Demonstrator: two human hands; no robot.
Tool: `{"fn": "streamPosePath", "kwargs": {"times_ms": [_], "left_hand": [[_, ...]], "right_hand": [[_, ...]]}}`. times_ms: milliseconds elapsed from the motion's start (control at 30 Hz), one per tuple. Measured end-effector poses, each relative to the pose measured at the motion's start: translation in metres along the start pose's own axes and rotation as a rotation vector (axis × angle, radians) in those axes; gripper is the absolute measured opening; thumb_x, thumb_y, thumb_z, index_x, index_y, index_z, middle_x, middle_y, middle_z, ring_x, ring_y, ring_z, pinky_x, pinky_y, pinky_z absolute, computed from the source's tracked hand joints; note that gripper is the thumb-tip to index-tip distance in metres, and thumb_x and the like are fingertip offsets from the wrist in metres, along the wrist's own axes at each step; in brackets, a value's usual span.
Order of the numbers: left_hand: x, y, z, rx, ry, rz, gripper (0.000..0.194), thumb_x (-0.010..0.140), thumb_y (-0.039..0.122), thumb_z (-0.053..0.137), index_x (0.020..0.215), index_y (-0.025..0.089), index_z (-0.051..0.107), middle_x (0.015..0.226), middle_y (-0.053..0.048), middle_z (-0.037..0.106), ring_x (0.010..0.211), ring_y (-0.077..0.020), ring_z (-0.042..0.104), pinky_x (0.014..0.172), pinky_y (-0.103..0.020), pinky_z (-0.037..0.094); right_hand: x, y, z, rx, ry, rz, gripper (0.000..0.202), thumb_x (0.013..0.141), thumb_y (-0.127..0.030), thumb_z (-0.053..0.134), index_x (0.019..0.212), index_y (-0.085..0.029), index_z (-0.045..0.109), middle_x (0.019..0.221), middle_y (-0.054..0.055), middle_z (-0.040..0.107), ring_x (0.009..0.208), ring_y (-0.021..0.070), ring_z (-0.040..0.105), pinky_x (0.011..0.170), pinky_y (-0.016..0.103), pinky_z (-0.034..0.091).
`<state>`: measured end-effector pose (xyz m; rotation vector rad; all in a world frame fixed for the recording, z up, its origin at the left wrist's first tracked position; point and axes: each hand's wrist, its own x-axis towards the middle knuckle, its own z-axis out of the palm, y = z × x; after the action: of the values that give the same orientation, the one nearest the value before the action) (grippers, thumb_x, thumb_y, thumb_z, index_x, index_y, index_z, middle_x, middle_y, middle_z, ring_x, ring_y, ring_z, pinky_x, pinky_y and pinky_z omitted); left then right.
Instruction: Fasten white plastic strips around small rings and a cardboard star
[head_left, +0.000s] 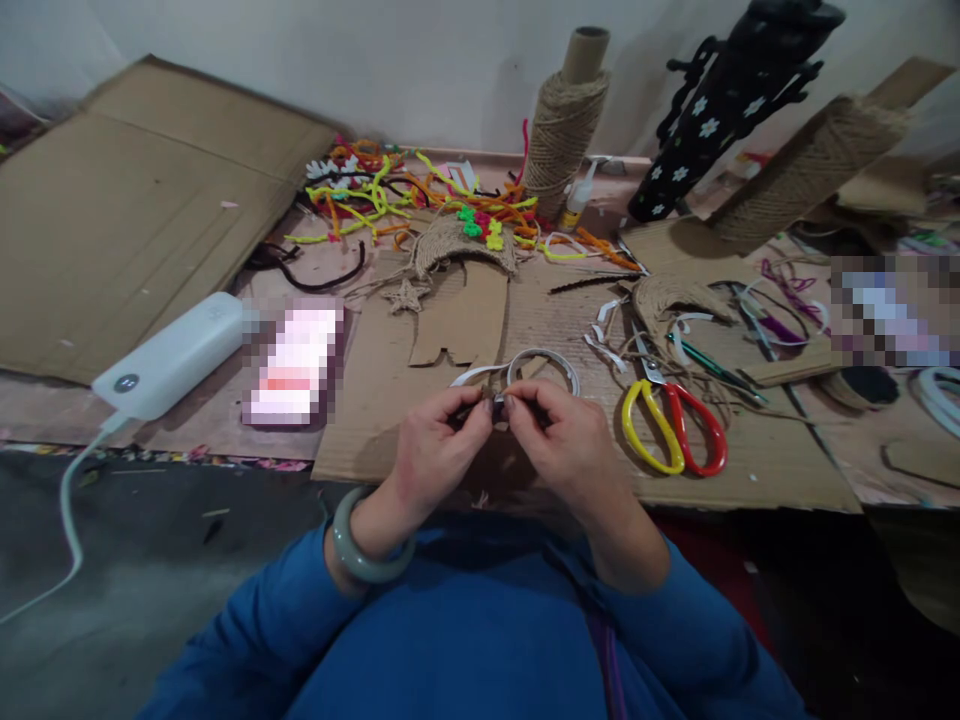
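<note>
My left hand (439, 440) and my right hand (566, 440) meet above the front of a corrugated cardboard sheet (382, 400). Thumb and forefinger of each are pinched together around something small that the fingertips mostly hide. Right behind the fingertips lies a roll of white tape (575, 376), with a pale strip (478, 373) running out to the left. Scissors with one yellow and one red handle (699, 430) rest to the right of my right hand. Beyond my hands sits a twine-wrapped crescent (469, 250) with small colored flowers, a twine star (406, 295) and a notched cardboard piece (461, 315).
At left are a white power bank (176, 355) with a cable and a blurred phone (294, 365). Fuzzy colored stems (375, 205) heap at the back, near a twine cone (566, 130), a glue bottle (576, 203) and a black flowered vase (720, 120). Another twine crescent (679, 292) lies right.
</note>
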<state>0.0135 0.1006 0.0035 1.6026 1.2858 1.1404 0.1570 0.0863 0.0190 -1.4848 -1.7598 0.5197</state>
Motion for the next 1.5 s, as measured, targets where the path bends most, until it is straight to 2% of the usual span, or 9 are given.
{"fn": "streamPosePath", "kwargs": {"times_ms": [300,533,733,900,1067,1167,1267,1500], "left_hand": [[0.000,-0.007,0.000,-0.145,0.003,-0.121,0.018,0.079,0.028,0.058,0.075,0.016,0.071,0.062,0.000,0.064,0.057,-0.0119,0.056,0.054,-0.022,0.044],[-0.001,-0.012,0.000,-0.190,0.003,-0.121,0.021,0.083,0.032,0.058,0.079,0.016,0.072,0.065,-0.001,0.064,0.063,-0.0134,0.058,0.059,-0.023,0.047],[-0.003,-0.015,0.000,-0.257,-0.022,-0.122,0.026,0.084,0.037,0.059,0.090,0.016,0.074,0.076,-0.004,0.070,0.070,-0.0156,0.063,0.068,-0.026,0.052],[-0.004,-0.016,0.000,-0.254,0.003,-0.158,0.027,0.080,0.040,0.064,0.090,0.017,0.074,0.080,-0.006,0.073,0.073,-0.0176,0.066,0.071,-0.028,0.054],[-0.003,-0.016,0.001,-0.188,0.075,-0.144,0.021,0.075,0.035,0.069,0.083,0.017,0.074,0.074,-0.005,0.074,0.067,-0.0170,0.066,0.065,-0.028,0.054],[-0.004,-0.015,0.003,-0.152,0.115,-0.088,0.017,0.074,0.032,0.069,0.081,0.018,0.075,0.072,-0.003,0.074,0.063,-0.0155,0.065,0.060,-0.025,0.052],[-0.005,-0.014,0.003,-0.114,0.142,-0.045,0.014,0.073,0.029,0.069,0.080,0.018,0.075,0.075,-0.004,0.075,0.066,-0.0156,0.066,0.060,-0.025,0.052],[-0.004,-0.010,0.000,-0.214,0.106,-0.090,0.015,0.077,0.030,0.065,0.079,0.017,0.073,0.069,-0.002,0.072,0.062,-0.0132,0.064,0.058,-0.023,0.052]], "right_hand": [[-0.003,0.001,0.004,0.077,0.019,0.040,0.012,0.083,-0.021,0.052,0.084,-0.019,0.064,0.062,-0.001,0.066,0.051,0.0107,0.059,0.049,0.020,0.043],[-0.003,0.005,0.003,0.209,-0.016,0.085,0.017,0.088,-0.027,0.050,0.086,-0.018,0.064,0.062,-0.001,0.063,0.052,0.0106,0.057,0.051,0.022,0.045],[-0.003,0.006,0.004,0.338,-0.063,0.173,0.016,0.087,-0.028,0.050,0.085,-0.018,0.062,0.056,-0.003,0.059,0.051,0.0105,0.056,0.051,0.022,0.047],[-0.004,0.007,0.006,0.467,-0.087,0.253,0.014,0.085,-0.029,0.052,0.083,-0.018,0.062,0.055,-0.003,0.058,0.049,0.0096,0.054,0.046,0.020,0.047],[-0.006,0.007,0.007,0.534,-0.115,0.289,0.022,0.088,-0.036,0.051,0.082,-0.019,0.062,0.056,-0.003,0.057,0.047,0.0092,0.054,0.045,0.020,0.047],[-0.007,0.004,0.007,0.514,-0.117,0.266,0.024,0.087,-0.039,0.054,0.081,-0.018,0.062,0.057,-0.003,0.057,0.048,0.0091,0.053,0.045,0.020,0.046],[-0.007,0.001,0.007,0.425,-0.092,0.239,0.019,0.084,-0.034,0.056,0.079,-0.018,0.064,0.056,-0.003,0.056,0.048,0.0090,0.052,0.045,0.020,0.044],[-0.009,-0.002,0.008,0.441,-0.097,0.257,0.018,0.087,-0.032,0.052,0.079,-0.019,0.062,0.055,-0.003,0.059,0.045,0.0092,0.055,0.044,0.019,0.046]]}}
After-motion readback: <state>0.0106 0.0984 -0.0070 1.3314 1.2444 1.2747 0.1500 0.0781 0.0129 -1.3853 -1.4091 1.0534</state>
